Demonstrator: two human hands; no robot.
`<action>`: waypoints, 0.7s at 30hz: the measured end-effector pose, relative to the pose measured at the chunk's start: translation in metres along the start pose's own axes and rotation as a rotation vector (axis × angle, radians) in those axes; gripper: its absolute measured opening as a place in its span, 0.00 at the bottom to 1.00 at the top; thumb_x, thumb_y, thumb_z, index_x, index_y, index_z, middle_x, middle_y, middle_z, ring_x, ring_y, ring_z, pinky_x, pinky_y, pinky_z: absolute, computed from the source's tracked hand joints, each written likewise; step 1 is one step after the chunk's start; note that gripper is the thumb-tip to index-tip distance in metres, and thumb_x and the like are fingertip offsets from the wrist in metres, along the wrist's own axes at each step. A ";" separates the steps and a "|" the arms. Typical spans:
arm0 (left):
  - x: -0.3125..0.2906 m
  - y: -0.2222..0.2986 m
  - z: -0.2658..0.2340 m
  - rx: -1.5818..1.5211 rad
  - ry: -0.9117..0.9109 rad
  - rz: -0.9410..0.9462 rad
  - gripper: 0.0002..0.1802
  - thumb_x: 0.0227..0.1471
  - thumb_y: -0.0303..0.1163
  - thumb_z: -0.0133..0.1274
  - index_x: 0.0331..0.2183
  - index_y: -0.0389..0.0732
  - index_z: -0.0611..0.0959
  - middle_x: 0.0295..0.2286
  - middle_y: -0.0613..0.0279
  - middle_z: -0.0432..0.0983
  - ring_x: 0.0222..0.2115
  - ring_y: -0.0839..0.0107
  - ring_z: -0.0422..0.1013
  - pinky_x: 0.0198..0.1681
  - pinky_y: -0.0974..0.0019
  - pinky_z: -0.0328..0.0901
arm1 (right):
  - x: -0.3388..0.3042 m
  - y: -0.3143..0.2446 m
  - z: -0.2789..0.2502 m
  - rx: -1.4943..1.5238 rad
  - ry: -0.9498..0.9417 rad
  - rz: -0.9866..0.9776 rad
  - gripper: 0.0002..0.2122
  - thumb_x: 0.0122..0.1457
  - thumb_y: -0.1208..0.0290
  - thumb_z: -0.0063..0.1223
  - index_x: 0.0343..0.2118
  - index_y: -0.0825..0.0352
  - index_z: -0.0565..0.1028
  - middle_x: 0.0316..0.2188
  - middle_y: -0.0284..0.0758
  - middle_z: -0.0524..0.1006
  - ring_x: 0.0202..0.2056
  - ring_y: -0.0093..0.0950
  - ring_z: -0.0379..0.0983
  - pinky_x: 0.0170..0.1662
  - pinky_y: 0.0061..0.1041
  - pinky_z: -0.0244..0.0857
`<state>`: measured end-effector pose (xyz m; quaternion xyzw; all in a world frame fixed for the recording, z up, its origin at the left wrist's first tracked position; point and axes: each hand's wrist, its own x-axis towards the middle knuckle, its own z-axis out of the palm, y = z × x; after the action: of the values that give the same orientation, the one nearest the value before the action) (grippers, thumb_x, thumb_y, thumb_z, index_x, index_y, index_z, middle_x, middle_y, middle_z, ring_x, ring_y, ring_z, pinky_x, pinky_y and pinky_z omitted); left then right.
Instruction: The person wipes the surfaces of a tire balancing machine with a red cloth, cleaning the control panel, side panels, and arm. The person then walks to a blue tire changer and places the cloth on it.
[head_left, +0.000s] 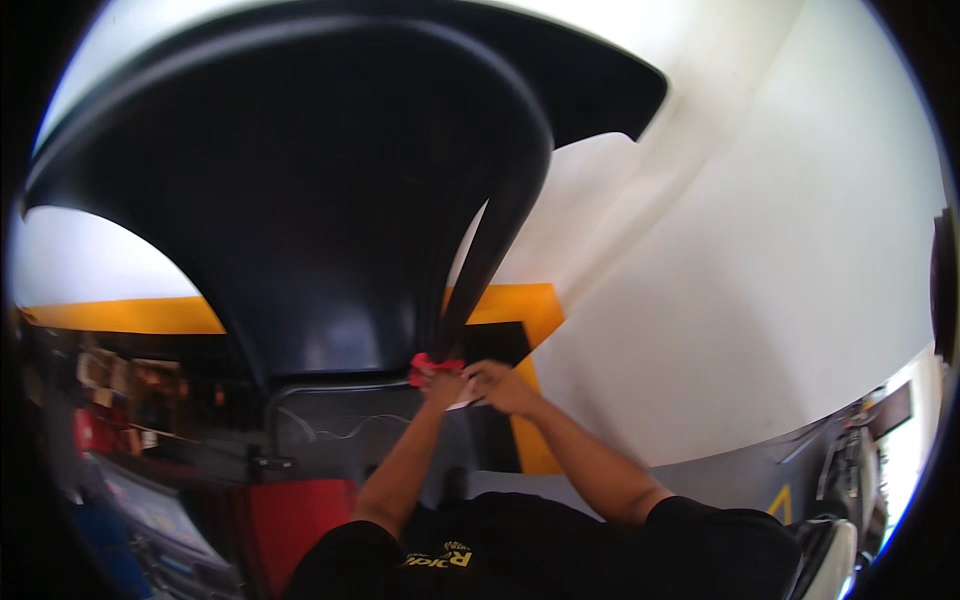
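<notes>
Cloth, red | left hand touching | shirt: yellow lettering

Layout of the panel, the tubular bar and the 2 hands, seen from the head.
The bar runs along the panel's lower edge; a cable trails below it. At the panel's lower right corner is a cloth, in the left hand; the right hand lies just right of the left. The wall stands behind the panel and extends right of it; a box is below the panel's lower left corner.
</notes>
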<state>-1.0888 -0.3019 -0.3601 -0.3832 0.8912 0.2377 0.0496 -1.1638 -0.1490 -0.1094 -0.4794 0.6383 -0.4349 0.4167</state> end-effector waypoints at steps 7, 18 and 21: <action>-0.123 0.103 -0.219 -0.460 0.473 0.076 0.40 0.57 0.39 0.60 0.62 0.28 0.64 0.54 0.42 0.70 0.53 0.41 0.71 0.59 0.50 0.66 | -0.024 -0.128 -0.053 0.254 0.303 -0.129 0.13 0.70 0.71 0.50 0.53 0.69 0.76 0.39 0.35 0.81 0.41 0.24 0.79 0.46 0.23 0.72; -0.177 0.194 -0.445 -0.584 1.237 0.459 0.30 0.61 0.42 0.54 0.54 0.27 0.70 0.48 0.34 0.70 0.49 0.38 0.67 0.55 0.44 0.63 | -0.051 -0.238 -0.033 0.351 0.409 -0.306 0.11 0.71 0.72 0.47 0.51 0.70 0.75 0.35 0.34 0.78 0.38 0.23 0.75 0.45 0.24 0.70; -0.193 0.245 -0.541 -1.184 1.184 0.433 0.36 0.63 0.52 0.53 0.52 0.25 0.70 0.42 0.33 0.72 0.47 0.39 0.69 0.52 0.49 0.64 | -0.046 -0.258 -0.023 0.345 0.358 -0.354 0.12 0.72 0.71 0.46 0.52 0.73 0.74 0.37 0.35 0.78 0.38 0.23 0.75 0.47 0.24 0.70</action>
<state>-1.0763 -0.2789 0.2636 -0.2285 0.5530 0.4283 -0.6772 -1.1129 -0.1426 0.1485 -0.4212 0.5248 -0.6804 0.2902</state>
